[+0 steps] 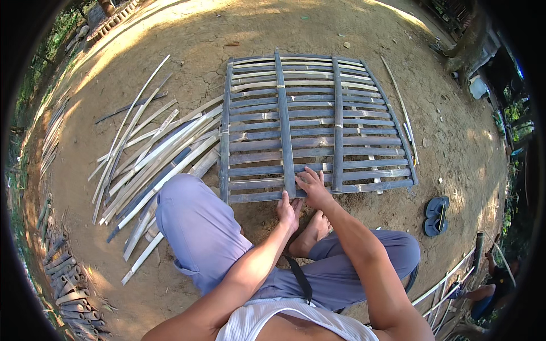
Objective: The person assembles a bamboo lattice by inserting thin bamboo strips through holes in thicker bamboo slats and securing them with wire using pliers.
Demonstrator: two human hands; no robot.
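A bamboo slat panel (310,141) lies on the ground in front of me, with many crosswise slats joined by several lengthwise strips. My left hand (289,211) grips its near edge at the end of a dark lengthwise strip (284,122), the thumb on top and the other fingers partly hidden. Just to the right, my right hand (314,188) rests on the nearest slats, its fingers spread and pointing away from me. Whatever lies under the right palm is hidden. My bare foot (316,232) is close below both hands.
Loose bamboo strips (165,156) are heaped left of the panel, some reaching its side. A pair of dark flip-flops (436,216) sits at right. Cut bamboo pieces (74,292) are stacked at lower left. Another person (500,290) is at lower right, beside pale poles (446,281).
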